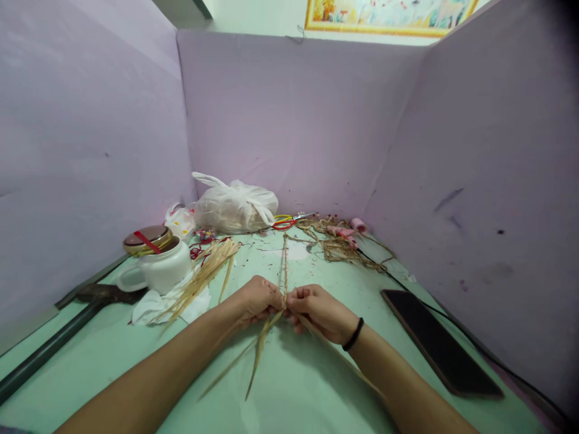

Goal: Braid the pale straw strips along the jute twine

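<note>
A thin braid of straw-coloured strands runs straight away from me over the pale green table. At its near end my left hand pinches it, fingers curled. Close against it from the right, my right hand also pinches the strands, a black band round its wrist. Loose strands hang from the braid toward me on the left, and another strand passes under my right forearm. How each fingertip grips is partly hidden.
Left: a bundle of straw strips, a white mug, a lidded tin and a hammer. Behind: a plastic bag, scissors and tangled twine. A dark phone and cable lie right. Lilac panels surround the table.
</note>
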A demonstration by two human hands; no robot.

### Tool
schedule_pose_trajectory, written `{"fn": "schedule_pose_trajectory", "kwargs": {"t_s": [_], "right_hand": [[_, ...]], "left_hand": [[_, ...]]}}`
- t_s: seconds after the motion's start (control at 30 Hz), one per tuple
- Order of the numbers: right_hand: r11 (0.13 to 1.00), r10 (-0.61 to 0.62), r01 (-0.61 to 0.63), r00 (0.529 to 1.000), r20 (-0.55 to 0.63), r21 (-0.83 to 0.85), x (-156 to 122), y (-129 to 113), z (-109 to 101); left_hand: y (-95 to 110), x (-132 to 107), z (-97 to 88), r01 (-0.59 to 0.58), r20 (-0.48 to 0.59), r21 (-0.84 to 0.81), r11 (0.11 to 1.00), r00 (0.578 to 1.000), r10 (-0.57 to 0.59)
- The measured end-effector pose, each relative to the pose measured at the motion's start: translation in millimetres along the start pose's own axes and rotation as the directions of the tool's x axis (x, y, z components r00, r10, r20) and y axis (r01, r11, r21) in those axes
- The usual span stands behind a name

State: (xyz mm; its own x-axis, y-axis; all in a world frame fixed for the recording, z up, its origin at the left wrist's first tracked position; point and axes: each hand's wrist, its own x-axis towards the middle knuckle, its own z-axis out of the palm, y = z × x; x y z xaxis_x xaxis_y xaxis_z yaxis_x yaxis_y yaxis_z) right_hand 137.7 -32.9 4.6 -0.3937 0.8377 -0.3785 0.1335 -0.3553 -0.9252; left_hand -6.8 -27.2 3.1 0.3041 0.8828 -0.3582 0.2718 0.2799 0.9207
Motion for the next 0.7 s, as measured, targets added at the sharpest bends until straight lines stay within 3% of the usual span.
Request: {"fn": "schedule_pose_trajectory", "kwargs": {"t_s": [0.17, 0.33, 0.5, 0.63, 0.7], "right_hand": [[0.98, -0.051, 0.032, 0.995, -0.09, -0.195, 5.7, 5.0, -2.0], [0.963, -0.09, 0.058, 0.99, -0.112, -0.264, 8.5, 5.8, -5.4], [0.976, -0.083, 0.064, 0.993, -0.085, -0.21, 10.1, 8.9, -3.4], [0.997, -0.049, 0.041, 0.99, -0.129, -0.06, 9.5, 11.0, 3.1], [0.998, -0.057, 0.055, 0.986, -0.16, -0.015, 9.8, 12.5, 6.3]], "left_hand": [[-0.5, 1.1, 0.3, -0.03, 0.001, 0.034, 0.999, 1.0, 0.03], [1.9, -0.2, 0.1, -0.022, -0.089, 0.25, 0.968, 0.995, 0.045], [2.8, -9.0, 6.3, -0.023, -0.117, 0.427, 0.904, 0.99, 0.08], [-3.1, -15.4, 20.9, -0.146, -0.101, 0.564, 0.813, 0.964, 0.244], [-4.9, -17.7, 25.8, -0.151, -0.138, 0.659, 0.737, 0.938, 0.316]]}}
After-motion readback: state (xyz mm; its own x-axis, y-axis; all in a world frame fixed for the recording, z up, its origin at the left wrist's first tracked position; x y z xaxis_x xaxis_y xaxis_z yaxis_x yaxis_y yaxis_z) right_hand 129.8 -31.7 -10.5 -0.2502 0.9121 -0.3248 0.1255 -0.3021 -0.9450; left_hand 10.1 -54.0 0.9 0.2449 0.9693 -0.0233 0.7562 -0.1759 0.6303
